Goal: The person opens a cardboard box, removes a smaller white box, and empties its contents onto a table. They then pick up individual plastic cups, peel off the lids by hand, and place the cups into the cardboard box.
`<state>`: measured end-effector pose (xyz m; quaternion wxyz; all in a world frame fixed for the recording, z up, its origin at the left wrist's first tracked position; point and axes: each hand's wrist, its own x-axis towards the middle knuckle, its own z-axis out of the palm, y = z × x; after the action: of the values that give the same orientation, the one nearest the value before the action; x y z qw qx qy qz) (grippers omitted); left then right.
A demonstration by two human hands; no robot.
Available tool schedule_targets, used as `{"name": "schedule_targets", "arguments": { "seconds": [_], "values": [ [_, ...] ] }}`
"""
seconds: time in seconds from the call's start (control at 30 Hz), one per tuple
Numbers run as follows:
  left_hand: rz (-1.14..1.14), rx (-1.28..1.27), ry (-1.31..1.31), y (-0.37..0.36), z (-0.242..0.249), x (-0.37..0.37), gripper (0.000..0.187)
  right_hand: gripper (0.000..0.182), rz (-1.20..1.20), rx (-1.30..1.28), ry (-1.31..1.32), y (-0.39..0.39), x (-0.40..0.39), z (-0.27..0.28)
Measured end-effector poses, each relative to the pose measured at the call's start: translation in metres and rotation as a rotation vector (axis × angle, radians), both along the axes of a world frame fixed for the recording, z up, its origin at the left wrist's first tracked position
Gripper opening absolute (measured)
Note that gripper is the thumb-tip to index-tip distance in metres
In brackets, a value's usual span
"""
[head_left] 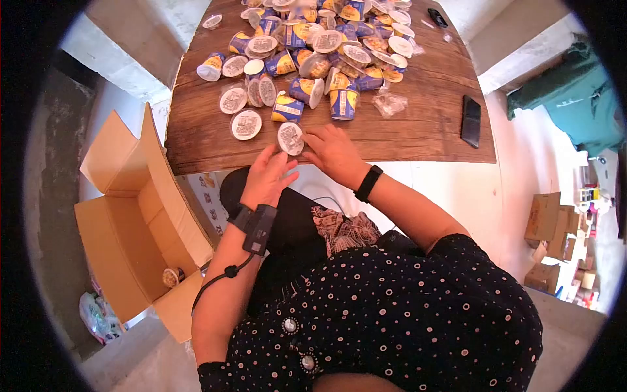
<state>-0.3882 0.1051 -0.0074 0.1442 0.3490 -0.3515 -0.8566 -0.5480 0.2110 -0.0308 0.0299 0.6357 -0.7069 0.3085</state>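
Note:
A small cup with a printed white lid (290,138) is near the front edge of the table, its lid facing up toward me. My right hand (334,153) is at the cup's right side, fingers bent against its rim. Just below and to the left of the cup is my left hand (264,179), fingers apart and nothing visibly in them. Beside the cup, another white-lidded cup (246,124) lies to the left, and a blue and yellow cup (287,108) stands behind. A large pile of similar cups (326,42) covers the far part of the table.
An open cardboard box (144,228) stands at the left below the table (418,140), with one cup (172,277) inside. A black phone (471,121) lies at the table's right edge. Crumpled clear plastic (390,104) lies right of the cups. Stacked cartons (545,219) are at far right.

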Motion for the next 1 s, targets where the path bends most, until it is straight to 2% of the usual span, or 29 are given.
{"name": "schedule_targets", "arguments": {
  "seconds": [0.07,0.1,0.17,0.23,0.27,0.33,0.37,0.4,0.5,0.57,0.6,0.63,0.83,0.87,0.97,1.0],
  "values": [
    [-0.025,-0.222,-0.105,0.005,0.005,-0.009,0.052,0.031,0.017,0.019,-0.053,0.001,-0.002,0.004],
    [-0.025,-0.226,-0.105,0.006,0.003,-0.012,0.052,0.033,0.019,-0.035,-0.114,0.003,-0.004,0.007],
    [-0.006,-0.387,-0.195,0.006,-0.007,-0.017,0.054,0.035,0.023,-0.100,-0.176,0.003,-0.016,0.014],
    [0.024,-0.483,-0.248,0.003,-0.020,-0.024,0.051,0.041,-0.155,-0.248,-0.096,0.004,-0.036,0.029],
    [0.025,-0.610,-0.320,-0.001,-0.027,-0.026,0.047,0.048,-0.259,-0.224,-0.044,0.005,-0.044,0.037],
    [0.089,-0.795,-0.367,-0.008,-0.044,-0.032,0.034,0.051,-0.287,-0.196,0.011,0.006,-0.060,0.033],
    [0.084,-0.805,-0.357,-0.010,-0.052,-0.033,0.034,0.055,-0.306,-0.162,0.064,0.006,-0.068,0.029],
    [0.087,-0.778,-0.349,-0.012,-0.054,-0.032,0.029,0.064,-0.238,-0.092,0.009,0.008,-0.073,0.021],
    [-0.040,-0.775,-0.361,-0.015,-0.046,-0.025,0.019,0.068,-0.266,-0.036,-0.023,0.016,-0.065,0.012],
    [-0.030,-0.763,-0.360,-0.008,-0.033,-0.025,0.018,0.068,-0.242,-0.048,-0.100,0.019,-0.056,0.015],
    [0.002,-0.745,-0.262,-0.011,-0.052,-0.021,0.015,0.068,-0.205,-0.056,-0.141,0.019,-0.051,0.019],
    [0.030,-0.715,-0.270,-0.010,-0.052,-0.021,0.014,0.067,-0.168,-0.064,-0.185,0.018,-0.047,0.023],
    [0.037,-0.468,-0.200,-0.003,-0.025,-0.012,0.014,0.069,-0.066,-0.086,0.077,0.010,-0.030,0.028],
    [0.043,-0.441,-0.172,-0.004,-0.023,-0.011,0.013,0.060,-0.021,-0.107,0.124,0.013,-0.025,0.032],
    [0.015,-0.389,-0.100,-0.009,-0.027,-0.005,0.014,0.051,0.075,-0.195,0.158,0.007,-0.019,0.009],
    [0.019,-0.379,-0.092,-0.010,-0.029,-0.004,0.015,0.040,0.042,-0.221,0.092,0.005,-0.017,0.006]
  ]
}}
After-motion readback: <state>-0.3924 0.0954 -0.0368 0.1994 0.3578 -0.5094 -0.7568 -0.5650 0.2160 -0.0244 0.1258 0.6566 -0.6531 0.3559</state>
